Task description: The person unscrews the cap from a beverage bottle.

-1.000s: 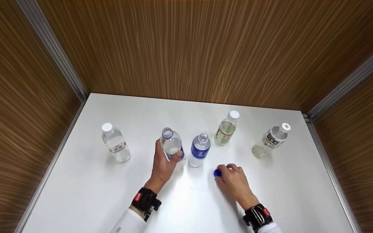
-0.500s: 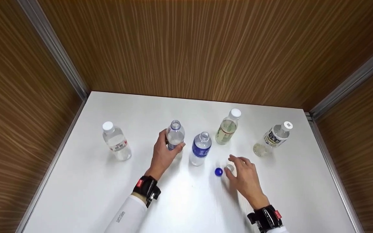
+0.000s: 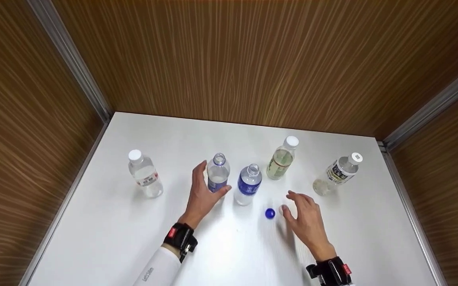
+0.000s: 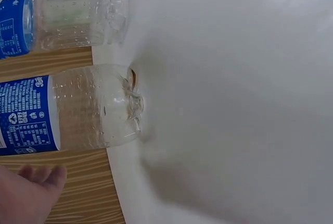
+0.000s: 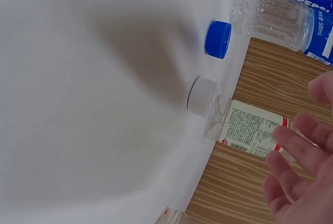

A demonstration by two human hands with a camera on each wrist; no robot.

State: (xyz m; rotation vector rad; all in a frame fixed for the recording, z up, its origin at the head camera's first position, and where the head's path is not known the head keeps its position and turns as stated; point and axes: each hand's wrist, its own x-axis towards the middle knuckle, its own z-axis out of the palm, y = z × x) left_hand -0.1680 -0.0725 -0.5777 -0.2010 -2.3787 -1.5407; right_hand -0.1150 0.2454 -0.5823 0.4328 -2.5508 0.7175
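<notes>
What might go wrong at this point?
The left hand, spread around an uncapped bottle, could tip it, perhaps into the other open bottle nearby.

The right hand, its thumb close to the white cap, might nudge it into the blue cap.

Five bottles [image 3: 146,174]: three wearing white caps [image 3: 292,142], two uncapped with blue labels [image 3: 249,186]. Two loose caps, one blue cap [image 3: 270,213] and one white cap [image 5: 203,97]. One left hand [image 3: 202,198], one right hand [image 3: 307,221]. Two black straps [image 3: 180,238], two red tags [image 3: 172,232], one table [image 3: 233,254], three wood walls [image 3: 229,59]
</notes>
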